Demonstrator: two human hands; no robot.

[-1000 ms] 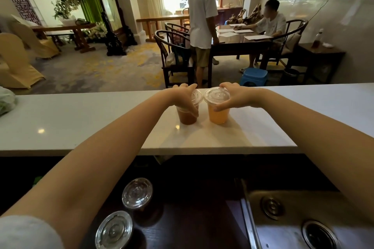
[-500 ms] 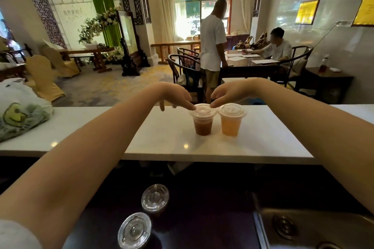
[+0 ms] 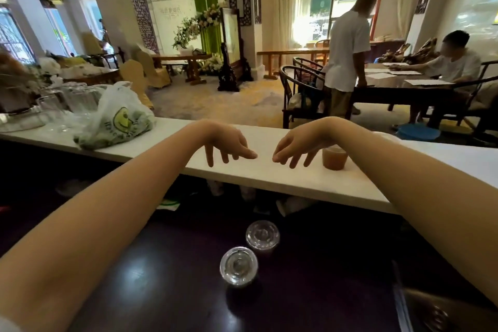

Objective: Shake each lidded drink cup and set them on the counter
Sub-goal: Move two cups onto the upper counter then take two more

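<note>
Both my hands hang empty over the white counter (image 3: 242, 172) with fingers spread and pointing down. My left hand (image 3: 229, 144) and my right hand (image 3: 296, 147) nearly meet at the fingertips. Just right of my right hand stands a lidded cup of orange-brown drink (image 3: 334, 158) on the counter, partly hidden by my wrist. A second cup set there is not visible. On the dark lower worktop stand two more clear lidded cups: one nearer me (image 3: 238, 265) and one behind it (image 3: 262, 234).
A plastic bag with a green smiley print (image 3: 116, 118) lies on the counter's left part beside glassware (image 3: 72, 97). A steel sink corner (image 3: 442, 310) shows at bottom right. Beyond the counter, one person stands and one sits at a dark table (image 3: 398, 86).
My hands let go of the two cups on the counter and drew back toward me, left of them. The view swung left, so the counter cups shifted right behind my right arm.
</note>
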